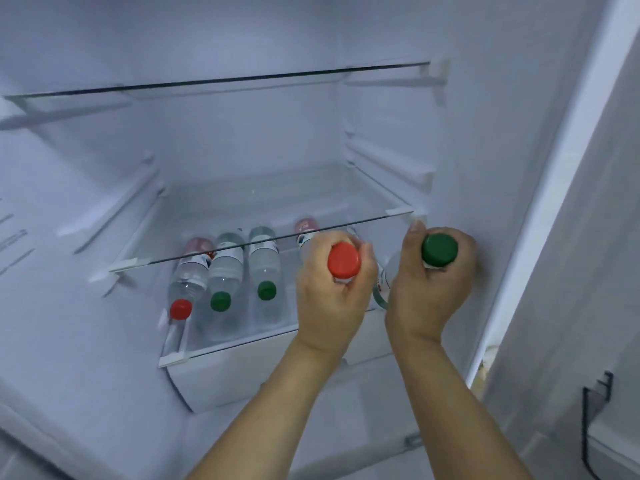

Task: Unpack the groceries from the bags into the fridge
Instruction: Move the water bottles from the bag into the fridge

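An open fridge fills the view, white inside and seen from above. Two glass shelves cross it: an upper shelf well beyond the fingers, and a middle shelf whose front edge runs just past the fingertips. Under that lies the lowest shelf, where three water bottles rest on their sides to the left of the fingers, caps facing out: a red-capped bottle, then two green-capped bottles.

Both forearms reach in from below. The left hand has its fingers curled round the neck of a bottle with a red cap. The right hand grips a bottle with a green cap the same way, close to the fridge's right wall.

The step appears to be laying these two bottles into the row. Next, each likely needs sliding in under the middle shelf, parallel to its neighbours, before the fingers let go.
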Motion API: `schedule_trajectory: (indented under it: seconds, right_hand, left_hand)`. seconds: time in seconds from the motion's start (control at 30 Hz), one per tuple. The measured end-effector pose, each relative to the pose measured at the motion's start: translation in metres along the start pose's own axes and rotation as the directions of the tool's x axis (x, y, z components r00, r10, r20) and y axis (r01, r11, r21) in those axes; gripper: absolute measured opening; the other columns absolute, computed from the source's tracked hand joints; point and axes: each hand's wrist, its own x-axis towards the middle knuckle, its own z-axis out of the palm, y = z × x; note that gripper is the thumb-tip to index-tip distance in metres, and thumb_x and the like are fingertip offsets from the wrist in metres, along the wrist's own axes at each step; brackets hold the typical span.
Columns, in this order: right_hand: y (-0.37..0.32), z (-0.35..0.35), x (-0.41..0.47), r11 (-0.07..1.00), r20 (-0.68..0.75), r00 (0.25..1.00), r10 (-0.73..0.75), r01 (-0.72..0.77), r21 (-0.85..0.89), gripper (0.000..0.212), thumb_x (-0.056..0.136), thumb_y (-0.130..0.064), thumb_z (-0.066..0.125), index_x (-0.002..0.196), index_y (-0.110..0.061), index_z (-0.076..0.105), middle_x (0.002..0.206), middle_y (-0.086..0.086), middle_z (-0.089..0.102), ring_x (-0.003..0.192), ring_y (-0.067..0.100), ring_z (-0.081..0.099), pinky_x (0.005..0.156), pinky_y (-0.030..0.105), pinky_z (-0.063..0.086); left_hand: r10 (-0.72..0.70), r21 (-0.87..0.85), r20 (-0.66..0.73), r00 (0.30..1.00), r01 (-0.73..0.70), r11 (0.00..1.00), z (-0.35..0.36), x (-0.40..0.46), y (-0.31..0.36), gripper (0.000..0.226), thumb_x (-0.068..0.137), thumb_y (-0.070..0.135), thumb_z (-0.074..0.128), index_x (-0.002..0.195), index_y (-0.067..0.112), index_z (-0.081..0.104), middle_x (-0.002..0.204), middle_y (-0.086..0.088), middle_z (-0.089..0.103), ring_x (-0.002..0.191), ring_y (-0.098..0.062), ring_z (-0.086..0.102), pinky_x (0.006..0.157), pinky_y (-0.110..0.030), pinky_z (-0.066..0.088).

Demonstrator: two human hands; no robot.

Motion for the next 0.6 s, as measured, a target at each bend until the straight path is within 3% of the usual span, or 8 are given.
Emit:
schedule_trajectory:
  seconds: [0.13, 0.23, 0.33, 0.43, 0.6]
  right_hand:
    - [0.005, 0.004, 0.004, 0.999, -0.026, 0.999, -0.048, 0.047, -0.018, 0.022, 0.090, -0.037, 0.063, 0.079, -0.041, 0.044, 0.073, -0.016, 0.052, 0.070, 0.023, 0.053, 0.071, 0.051, 0.047]
    - [0.007, 0.007, 0.004, 0.999, -0.006, 0.999, -0.038, 0.038, 0.001, 0.018, 0.089, -0.040, 0.063, 0.081, -0.040, 0.047, 0.076, -0.015, 0.054, 0.074, 0.024, 0.054, 0.072, 0.049, 0.049]
    - [0.012, 0.009, 0.003, 0.998, -0.003, 1.000, -0.016, 0.016, 0.057, 0.015, 0.089, -0.040, 0.063, 0.084, -0.035, 0.050, 0.079, -0.007, 0.056, 0.074, 0.022, 0.055, 0.072, 0.044, 0.051]
    - [0.019, 0.012, 0.001, 0.992, 0.015, 1.000, 0.019, -0.020, 0.121, 0.013, 0.088, -0.037, 0.063, 0.085, -0.029, 0.052, 0.080, -0.006, 0.056, 0.071, 0.011, 0.054, 0.069, 0.027, 0.049]
    - [0.029, 0.023, -0.005, 0.979, 0.036, 0.996, 0.076, -0.081, 0.189, 0.010, 0.089, -0.029, 0.063, 0.088, -0.027, 0.054, 0.086, -0.003, 0.059, 0.075, 0.009, 0.055, 0.072, 0.022, 0.047]
  left_hand:
    - [0.028, 0.000, 0.146, 0.989, -0.028, 1.000, 0.014, 0.003, -0.027, 0.010, 0.089, 0.021, 0.062, 0.085, 0.016, 0.054, 0.083, 0.002, 0.059, 0.077, -0.015, 0.058, 0.072, -0.034, 0.050]
    - [0.067, 0.011, 0.185, 0.981, -0.070, 0.998, 0.020, 0.008, -0.042, 0.015, 0.089, 0.024, 0.062, 0.086, 0.010, 0.057, 0.086, -0.001, 0.062, 0.079, -0.017, 0.059, 0.074, -0.037, 0.050]
    - [0.036, -0.017, 0.240, 0.970, -0.033, 0.999, 0.018, 0.015, -0.058, 0.009, 0.091, 0.026, 0.061, 0.090, 0.020, 0.055, 0.091, 0.001, 0.063, 0.084, -0.019, 0.061, 0.076, -0.042, 0.051]
    - [0.027, -0.006, 0.308, 0.951, -0.026, 1.000, 0.004, 0.016, -0.072, 0.008, 0.091, 0.028, 0.061, 0.094, 0.025, 0.054, 0.101, 0.005, 0.064, 0.092, -0.015, 0.063, 0.082, -0.037, 0.052]
    - [0.132, 0.057, 0.427, 0.895, -0.172, 0.983, -0.017, 0.013, -0.100, 0.017, 0.093, 0.037, 0.059, 0.101, 0.023, 0.054, 0.112, 0.002, 0.063, 0.108, -0.016, 0.060, 0.096, -0.033, 0.047]
